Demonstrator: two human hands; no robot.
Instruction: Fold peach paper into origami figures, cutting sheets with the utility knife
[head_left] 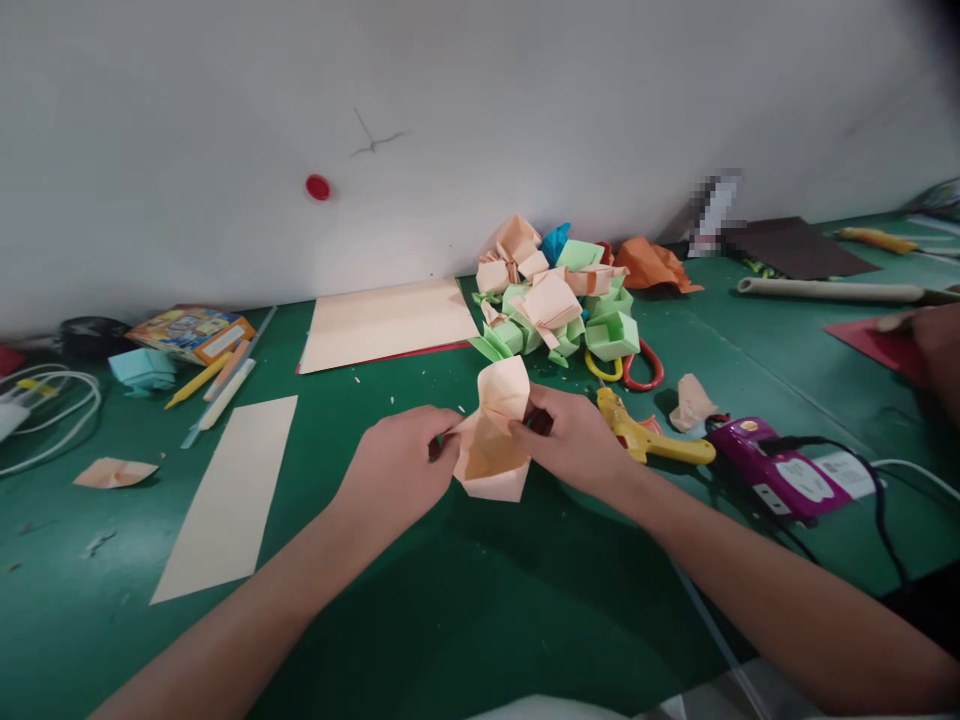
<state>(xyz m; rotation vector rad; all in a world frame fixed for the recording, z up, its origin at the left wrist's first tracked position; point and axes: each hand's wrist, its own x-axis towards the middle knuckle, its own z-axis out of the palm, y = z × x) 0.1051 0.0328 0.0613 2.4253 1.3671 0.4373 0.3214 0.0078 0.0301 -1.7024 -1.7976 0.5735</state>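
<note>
Both hands hold a folded peach paper piece (491,440) just above the green table (450,600). My left hand (397,465) pinches its left edge with fingers closed. My right hand (574,435) grips its right side, fingers curled round the paper. The piece is partly folded, with an open pocket at the top. Behind it lies a pile of finished peach and green folded paper shapes (559,300).
A peach paper strip (232,490) and a larger peach sheet (386,320) lie to the left. A yellow glue gun (649,435), a purple glue gun (772,475), scissors (634,370), pens (217,385) and a small box (191,332) surround them. Another person's hand (934,345) rests on red paper at far right.
</note>
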